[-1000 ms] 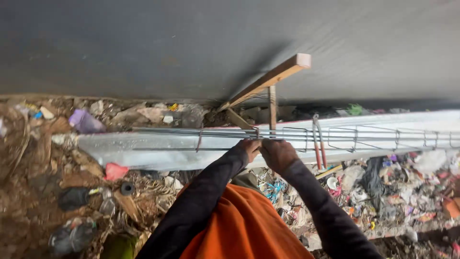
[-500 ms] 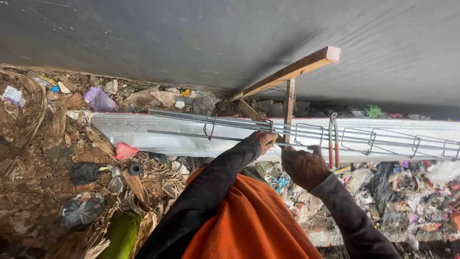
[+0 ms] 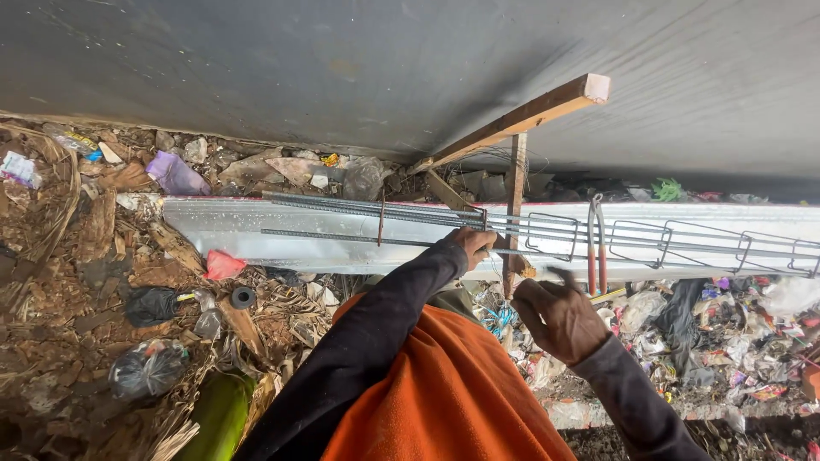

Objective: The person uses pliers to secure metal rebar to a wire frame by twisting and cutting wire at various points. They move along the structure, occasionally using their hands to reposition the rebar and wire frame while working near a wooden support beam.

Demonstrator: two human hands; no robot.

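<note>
Steel rods (image 3: 410, 224) run across mid-frame, likely stiff, heavy, rough; best gripped beside a wire loop (image 3: 551, 236). The left hand (image 3: 475, 246) clasps them at centre. The right hand (image 3: 559, 318), lower right, pinches something blurred.

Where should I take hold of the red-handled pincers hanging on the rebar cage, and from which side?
Probably by the two red handles, coming from the near side, below the rebar cage. The pincers hang head up over the top bar, so the handles point down, close together and free. The right hand is just beside them; the left hand grips the cage bars.
</note>
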